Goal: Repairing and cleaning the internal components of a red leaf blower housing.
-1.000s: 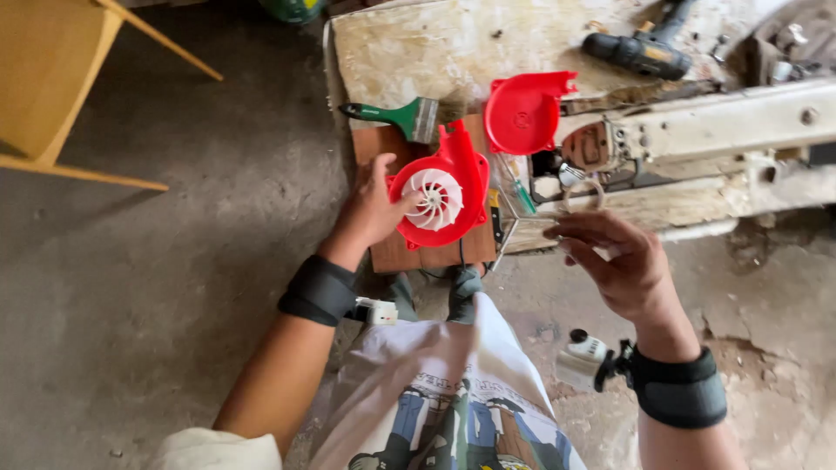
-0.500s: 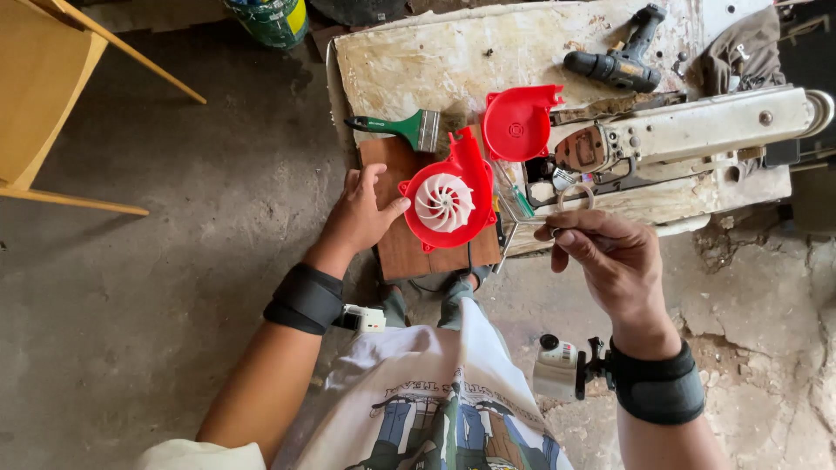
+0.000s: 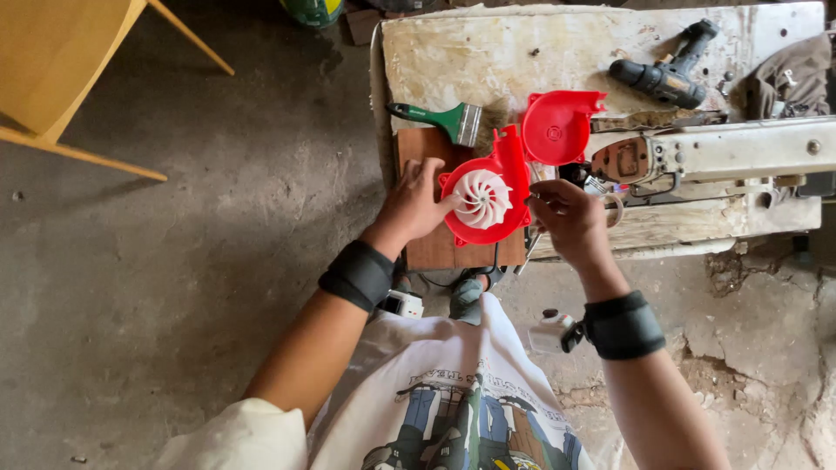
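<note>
A red blower housing (image 3: 509, 174) with a white fan wheel (image 3: 482, 198) inside lies on a brown wooden board (image 3: 435, 248). My left hand (image 3: 414, 204) rests on the board and presses the housing's left rim. My right hand (image 3: 566, 213) sits at the housing's right edge with fingers curled; what it pinches is hidden. The red housing cover (image 3: 557, 126) lies apart, just above and to the right.
A green-handled paintbrush (image 3: 444, 117) lies left of the cover. A black cordless drill (image 3: 666, 74) sits at the back of the worn white table (image 3: 488, 52). A long pale metal tool body (image 3: 723, 152) stretches right. A yellow chair (image 3: 61, 78) stands on the concrete floor at left.
The view has shifted so the table sits higher in frame. My right hand moved left from open air to the housing's right edge. My left hand stays on the housing.
</note>
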